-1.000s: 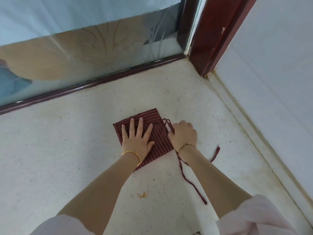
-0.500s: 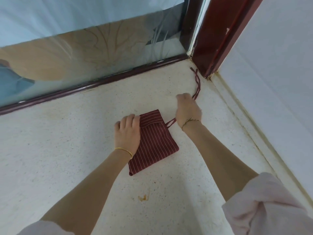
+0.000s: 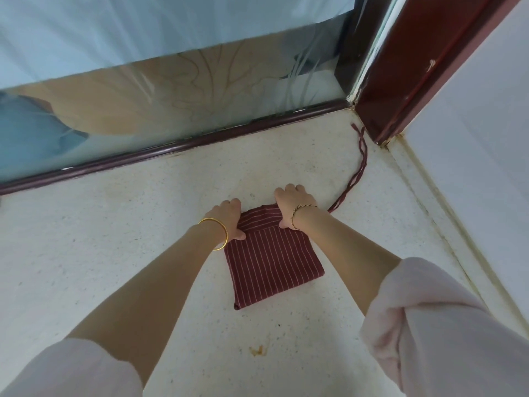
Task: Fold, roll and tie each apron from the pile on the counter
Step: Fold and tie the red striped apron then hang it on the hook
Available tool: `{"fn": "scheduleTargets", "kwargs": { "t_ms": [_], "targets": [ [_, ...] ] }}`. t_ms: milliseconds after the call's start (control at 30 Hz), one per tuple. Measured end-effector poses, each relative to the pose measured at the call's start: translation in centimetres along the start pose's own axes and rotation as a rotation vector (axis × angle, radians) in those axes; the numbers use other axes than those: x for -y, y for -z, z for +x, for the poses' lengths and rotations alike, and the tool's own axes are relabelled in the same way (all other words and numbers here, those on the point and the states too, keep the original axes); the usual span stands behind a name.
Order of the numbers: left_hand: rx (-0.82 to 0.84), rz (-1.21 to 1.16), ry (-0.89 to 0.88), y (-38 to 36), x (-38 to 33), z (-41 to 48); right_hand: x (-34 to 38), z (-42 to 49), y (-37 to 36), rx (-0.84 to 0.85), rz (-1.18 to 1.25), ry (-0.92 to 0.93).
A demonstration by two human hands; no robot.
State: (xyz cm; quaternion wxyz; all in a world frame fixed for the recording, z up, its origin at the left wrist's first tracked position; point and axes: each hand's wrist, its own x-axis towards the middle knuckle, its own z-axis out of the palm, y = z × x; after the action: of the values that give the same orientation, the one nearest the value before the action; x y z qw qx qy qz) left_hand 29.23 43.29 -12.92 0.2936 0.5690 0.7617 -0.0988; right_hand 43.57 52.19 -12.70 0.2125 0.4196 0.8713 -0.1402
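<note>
On speckled counter (image 3: 143, 253), both hands grip striped folded apron's (image 3: 272, 262) rolled edge.

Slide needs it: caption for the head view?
Left hand and right hand grip the far edge of the striped apron; its tie trails toward the corner.

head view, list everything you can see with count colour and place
apron: 1, dark red with thin white stripes, folded on counter, far edge rolled
apron strings: 2 strands, dark red, from apron's far right to the post
counter: 1, white speckled, under everything
stain: 1, orange-brown, on counter near the person
glass panel: 1, bluish, etched pattern, along the back
rail: 1, dark red, under the glass
post: 1, dark red, back right corner
wall: 1, white, right side
bracelets: 2, gold, one per wrist
sleeves: 2, pale pink, both arms
left grip: 1, bare hand, holds roll's left end
right grip: 1, bare hand, holds roll's right end
</note>
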Motion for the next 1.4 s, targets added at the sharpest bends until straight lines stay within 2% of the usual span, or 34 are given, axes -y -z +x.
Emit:
{"fn": "scheduleTargets", "kwargs": {
  "t_ms": [133,267,367,400,467,533,600,667,733,867,967,1033,1133,1200,1300,1400],
  "targets": [
    [0.023,0.034,-0.022,-0.2,0.2,0.2,-0.1,0.3,0.2,0.092,0.065,0.010],
    [-0.017,-0.002,-0.022,-0.7,0.3,-0.7,-0.5,-0.8,0.0,0.075,0.026,0.059],
    [-0.121,-0.186,-0.034,0.4,0.1,-1.9,-0.9,-2.2,1.1,-0.002,0.117,0.070],
    [-0.173,-0.279,-0.038,1.1,-0.2,-2.2,-1.1,-2.6,1.8,-0.091,0.131,0.070],
    [-0.325,-0.382,-0.046,3.4,-0.9,-3.4,-1.3,-3.3,4.0,-0.389,0.095,0.081],
    [-0.573,-0.337,-0.102,5.3,-1.6,-4.4,-1.4,-4.3,6.2,-0.703,0.053,0.113],
    [-0.838,-0.246,-0.216,5.9,-2.1,-5.6,-1.6,-5.4,7.0,-0.945,0.042,0.154],
    [-0.955,-0.121,-0.338,4.5,-1.9,-6.1,-1.8,-6.5,5.8,-1.046,0.044,0.206],
    [-0.900,0.022,-0.401,1.1,-1.4,-6.8,-1.8,-8.0,2.4,-0.991,0.051,0.259],
    [-0.646,0.181,-0.528,-7.0,0.1,-8.6,-1.9,-11.6,-6.7,-0.705,0.075,0.318],
    [-0.552,0.166,-0.563,-9.4,0.5,-9.9,-2.5,-13.5,-9.8,-0.581,0.102,0.367],
    [-0.475,0.125,-0.521,-9.0,0.3,-10.5,-2.9,-14.3,-9.3,-0.415,0.152,0.349],
    [-0.135,-0.177,-0.311,-7.1,0.0,-11.3,-3.4,-14.9,-7.4,-0.158,0.364,0.276],
    [0.018,-0.480,-0.201,-6.3,0.0,-11.4,-3.3,-15.1,-6.4,-0.121,0.537,0.209],
    [0.062,-0.924,-0.072,-6.3,0.3,-12.1,-3.4,-14.6,-6.4,-0.115,0.675,0.117],
    [0.004,-1.214,0.077,-7.7,0.6,-12.9,-2.8,-14.0,-7.1,-0.090,0.696,0.041]
  ]
}}
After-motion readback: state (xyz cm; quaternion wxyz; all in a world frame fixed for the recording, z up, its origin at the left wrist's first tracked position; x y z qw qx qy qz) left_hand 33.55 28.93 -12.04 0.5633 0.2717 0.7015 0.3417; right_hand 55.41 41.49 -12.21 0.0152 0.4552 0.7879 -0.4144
